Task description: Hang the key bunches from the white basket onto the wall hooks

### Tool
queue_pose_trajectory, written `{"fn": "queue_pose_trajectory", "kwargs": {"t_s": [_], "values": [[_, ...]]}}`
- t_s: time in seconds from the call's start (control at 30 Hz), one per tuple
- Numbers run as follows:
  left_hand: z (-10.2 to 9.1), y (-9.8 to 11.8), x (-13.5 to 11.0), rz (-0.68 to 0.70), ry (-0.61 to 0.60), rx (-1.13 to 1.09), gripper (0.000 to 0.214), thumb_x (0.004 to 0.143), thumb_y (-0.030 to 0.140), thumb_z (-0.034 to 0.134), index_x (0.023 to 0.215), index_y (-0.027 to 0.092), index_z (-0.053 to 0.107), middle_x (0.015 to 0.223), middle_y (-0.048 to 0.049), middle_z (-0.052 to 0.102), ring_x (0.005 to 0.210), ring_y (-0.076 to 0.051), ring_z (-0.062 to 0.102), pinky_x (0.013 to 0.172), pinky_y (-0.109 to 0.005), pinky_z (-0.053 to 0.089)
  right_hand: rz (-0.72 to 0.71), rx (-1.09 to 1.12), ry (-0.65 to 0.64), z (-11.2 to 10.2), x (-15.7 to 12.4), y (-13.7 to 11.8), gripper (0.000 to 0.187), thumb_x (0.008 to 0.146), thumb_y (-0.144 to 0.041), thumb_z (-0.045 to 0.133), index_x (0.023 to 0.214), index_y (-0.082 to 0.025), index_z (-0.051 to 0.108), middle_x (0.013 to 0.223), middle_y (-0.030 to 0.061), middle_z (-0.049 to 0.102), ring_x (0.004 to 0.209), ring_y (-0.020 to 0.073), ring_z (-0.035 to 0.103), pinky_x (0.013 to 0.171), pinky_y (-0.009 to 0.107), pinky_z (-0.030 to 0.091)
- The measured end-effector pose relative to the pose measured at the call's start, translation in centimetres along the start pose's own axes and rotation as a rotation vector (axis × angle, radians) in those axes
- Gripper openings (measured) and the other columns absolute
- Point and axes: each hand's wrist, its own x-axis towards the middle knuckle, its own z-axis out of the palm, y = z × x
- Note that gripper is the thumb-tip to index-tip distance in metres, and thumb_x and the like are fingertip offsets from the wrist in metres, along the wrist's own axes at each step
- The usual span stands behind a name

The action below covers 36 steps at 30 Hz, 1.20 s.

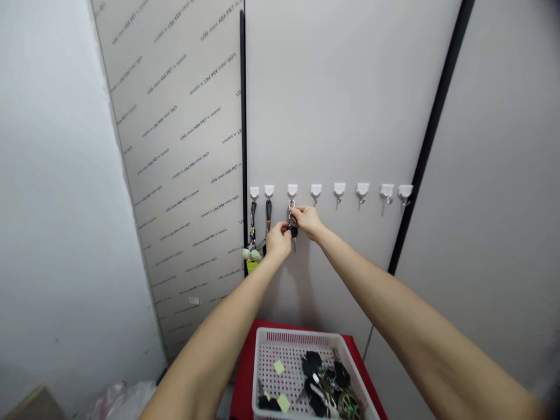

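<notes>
At the third white hook (292,191) from the left, a bunch of keys (293,231) with a black head hangs by a metal clip and ring (291,205). My right hand (308,221) pinches the metal ring part just under the hook. Lower and to the left, my left hand (279,241) is closed on the black key head, and a key blade points down below it. Whether the clip is fully seated on the hook is too small to tell. Left of my hands, a dark strap (268,214) and a lanyard with a pale green charm (252,254) hang from two hooks.
Several more white hooks (363,189) run in a row to the right. Below, a white perforated basket (301,333) holds keys and yellow sticky notes (283,402). It stands on a red surface (245,373). A cardboard box (35,406) and plastic bag (125,401) lie at lower left.
</notes>
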Motion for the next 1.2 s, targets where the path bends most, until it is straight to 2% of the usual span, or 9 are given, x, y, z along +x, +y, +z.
{"fn": "queue_pose_trajectory", "kwargs": {"t_s": [0.17,0.27,0.33,0.47,0.57,0.67,0.83,1.07,1.2], "values": [[-0.3,-2.0,-2.0,-0.016,-0.013,0.045,0.026,0.064,0.007,0.040,0.089,0.009,0.049,0.089,-0.0075,0.054,0.082,-0.012,0.049,0.077,-0.025,0.035,-0.048,-0.100,0.050,-1.0,-1.5,2.1,0.022,0.062,-0.030,0.043,0.056,-0.009,0.051,0.045,-0.0027,0.043,0.042,0.0040,0.037,0.042,0.017,0.029],[0.2,-4.7,-5.9,-0.022,-0.048,0.053,0.028,0.065,0.007,0.038,0.091,0.010,0.047,0.091,-0.0058,0.053,0.084,-0.011,0.047,0.078,-0.025,0.035,-0.060,-0.142,0.001,-2.5,-5.0,4.6,0.025,0.064,-0.030,0.042,0.070,-0.009,0.054,0.052,-0.0014,0.048,0.049,0.0053,0.042,0.048,0.019,0.032],[0.7,-6.6,-9.8,-0.044,-0.179,0.087,0.028,0.064,0.008,0.039,0.091,0.011,0.047,0.092,-0.0061,0.052,0.085,-0.012,0.046,0.078,-0.025,0.034,-0.016,-0.197,-0.185,-3.7,-8.7,6.7,0.024,0.064,-0.029,0.043,0.073,-0.010,0.055,0.056,-0.0007,0.051,0.051,0.0061,0.043,0.050,0.020,0.034],[1.8,-9.9,-17.5,-0.044,-0.554,0.212,0.030,0.063,0.015,0.044,0.093,0.015,0.047,0.093,-0.0054,0.051,0.087,-0.014,0.044,0.079,-0.028,0.033,0.099,-0.487,-0.708,-6.2,-16.8,11.2,0.018,0.060,-0.023,0.047,0.073,-0.016,0.057,0.061,-0.0003,0.056,0.055,0.0092,0.047,0.054,0.022,0.035],[2.7,-10.9,-20.3,0.089,-0.788,0.299,0.038,0.058,0.024,0.051,0.095,0.019,0.046,0.100,-0.0043,0.047,0.093,-0.017,0.039,0.081,-0.030,0.030,0.096,-0.872,-0.917,-7.4,-20.8,13.6,0.021,0.052,-0.021,0.053,0.073,-0.018,0.058,0.067,0.0027,0.057,0.065,0.0154,0.049,0.059,0.027,0.034],[3.3,-10.8,-20.6,0.202,-0.920,0.427,0.044,0.052,0.033,0.055,0.093,0.021,0.047,0.104,-0.0047,0.043,0.095,-0.022,0.035,0.082,-0.034,0.027,0.012,-1.110,-0.904,-7.7,-22.3,14.4,0.032,0.048,-0.022,0.056,0.080,-0.019,0.056,0.082,0.0073,0.055,0.081,0.0221,0.046,0.067,0.033,0.031],[3.6,-10.7,-19.4,0.188,-0.927,0.662,0.038,0.051,0.034,0.053,0.086,0.020,0.049,0.090,-0.0061,0.047,0.087,-0.023,0.039,0.074,-0.034,0.030,0.034,-1.098,-0.914,-7.5,-21.7,14.1,0.028,0.055,-0.028,0.052,0.083,-0.021,0.053,0.081,0.0063,0.057,0.079,0.0203,0.048,0.067,0.030,0.031],[0.7,-11.7,-18.1,0.039,-0.855,0.762,0.031,0.054,0.023,0.049,0.084,0.019,0.047,0.088,-0.0051,0.047,0.082,-0.020,0.042,0.070,-0.029,0.032,-0.024,-0.886,-0.574,-8.0,-20.5,14.2,0.025,0.065,-0.018,0.039,0.087,-0.018,0.051,0.085,0.0040,0.054,0.075,0.0121,0.049,0.066,0.021,0.033],[0.1,-11.8,-17.7,0.018,-0.885,0.701,0.028,0.051,0.015,0.049,0.079,0.017,0.048,0.085,-0.0034,0.048,0.079,-0.017,0.042,0.067,-0.024,0.032,-0.035,-0.854,-0.692,-6.9,-21.0,14.3,0.023,0.062,-0.024,0.045,0.083,-0.018,0.054,0.081,0.0040,0.054,0.071,0.0123,0.048,0.064,0.021,0.034]]}}
